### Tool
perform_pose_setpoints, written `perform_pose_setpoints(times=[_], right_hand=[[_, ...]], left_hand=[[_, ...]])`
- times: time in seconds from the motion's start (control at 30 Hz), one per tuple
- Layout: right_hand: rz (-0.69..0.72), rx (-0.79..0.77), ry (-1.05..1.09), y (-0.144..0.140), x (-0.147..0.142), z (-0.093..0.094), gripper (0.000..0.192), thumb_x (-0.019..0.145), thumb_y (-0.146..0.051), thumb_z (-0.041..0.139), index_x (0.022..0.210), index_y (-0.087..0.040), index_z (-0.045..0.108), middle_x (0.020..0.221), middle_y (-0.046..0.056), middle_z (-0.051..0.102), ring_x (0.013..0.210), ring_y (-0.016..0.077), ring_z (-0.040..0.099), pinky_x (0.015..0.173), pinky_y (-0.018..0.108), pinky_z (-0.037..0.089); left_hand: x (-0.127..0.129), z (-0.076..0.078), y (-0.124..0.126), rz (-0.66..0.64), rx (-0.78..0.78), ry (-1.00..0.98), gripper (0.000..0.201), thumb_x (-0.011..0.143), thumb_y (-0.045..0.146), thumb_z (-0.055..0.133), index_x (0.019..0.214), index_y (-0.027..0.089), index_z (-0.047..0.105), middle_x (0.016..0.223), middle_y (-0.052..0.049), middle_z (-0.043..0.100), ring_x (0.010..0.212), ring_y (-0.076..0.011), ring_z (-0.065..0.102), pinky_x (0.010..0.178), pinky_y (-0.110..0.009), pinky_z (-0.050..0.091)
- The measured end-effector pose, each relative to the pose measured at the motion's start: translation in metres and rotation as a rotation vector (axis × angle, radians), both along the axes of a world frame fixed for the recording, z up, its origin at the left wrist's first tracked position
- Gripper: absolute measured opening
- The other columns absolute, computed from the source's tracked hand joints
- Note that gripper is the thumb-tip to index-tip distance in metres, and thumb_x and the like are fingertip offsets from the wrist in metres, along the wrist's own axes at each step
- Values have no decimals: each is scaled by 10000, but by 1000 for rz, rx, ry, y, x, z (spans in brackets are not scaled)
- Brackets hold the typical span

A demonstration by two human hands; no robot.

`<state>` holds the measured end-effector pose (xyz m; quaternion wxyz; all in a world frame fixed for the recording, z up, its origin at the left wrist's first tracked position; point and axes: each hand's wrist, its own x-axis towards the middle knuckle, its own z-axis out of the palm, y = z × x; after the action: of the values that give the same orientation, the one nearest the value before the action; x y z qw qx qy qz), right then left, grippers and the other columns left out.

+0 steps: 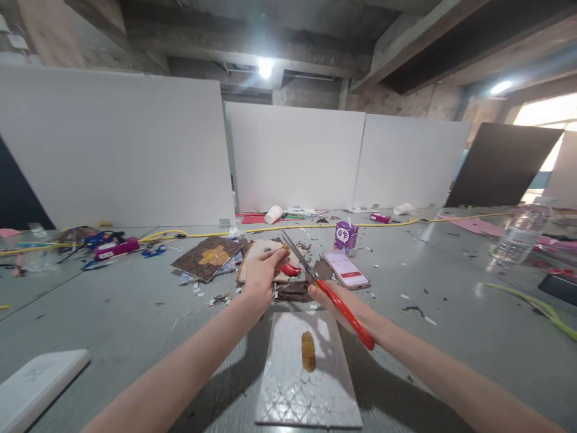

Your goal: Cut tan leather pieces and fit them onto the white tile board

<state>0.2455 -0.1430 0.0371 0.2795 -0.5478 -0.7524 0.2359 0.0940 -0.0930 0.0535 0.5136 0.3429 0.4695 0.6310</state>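
My left hand (262,270) is closed in a pinch, with a tiny yellowish-brown scrap (285,247) at its fingertips. In my right hand (346,299) are red-handled scissors (345,310), their blades pointing up and away, close to the left fingertips. Below both hands lies a pale board (311,397) with a scored, net-like pattern at its near end. One golden-brown rounded strip (308,352) rests on it. Behind my hands is a pile of dark brown scraps (295,291) and a pale sheet (252,252), partly covered by my left hand. A red item (291,270) shows there too.
Left of the pile lies a brown patterned panel (205,258) with a yellow shape. A phone (346,269) and a purple carton (345,237) stand to the right. A yellow cable (306,227) crosses behind. Farther right is a clear bottle (520,234); a white slab (40,385) sits front left.
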Motion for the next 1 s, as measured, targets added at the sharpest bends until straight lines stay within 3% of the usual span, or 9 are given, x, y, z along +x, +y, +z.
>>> perform_pose_setpoints(times=[0.1, 0.57, 1.0], right_hand=[[14, -82, -51, -2, 0, 2, 452, 714, -621, 299, 658, -199, 452, 698, 61, 552, 627, 195, 507, 583, 303, 378], [47, -99, -76, -5, -1, 5, 497, 737, -629, 223, 642, -180, 412, 665, 56, 553, 615, 169, 516, 573, 285, 388], [16, -92, -111, -3, -3, 2, 489, 763, -597, 206, 605, -181, 409, 614, 65, 553, 592, 173, 527, 563, 274, 379]], left_hand=[[0, -1, 2, 4, 1, 2, 141, 502, 200, 667, 625, 137, 642, 651, -35, 657, 619, -123, 604, 451, -170, 338], [4, 0, -4, -22, 14, -1, 92, 522, 169, 643, 600, 121, 632, 584, -28, 635, 498, -86, 561, 384, -147, 324], [4, -1, -3, -41, 9, 34, 168, 490, 226, 690, 602, 116, 629, 539, -43, 624, 447, -113, 551, 365, -174, 321]])
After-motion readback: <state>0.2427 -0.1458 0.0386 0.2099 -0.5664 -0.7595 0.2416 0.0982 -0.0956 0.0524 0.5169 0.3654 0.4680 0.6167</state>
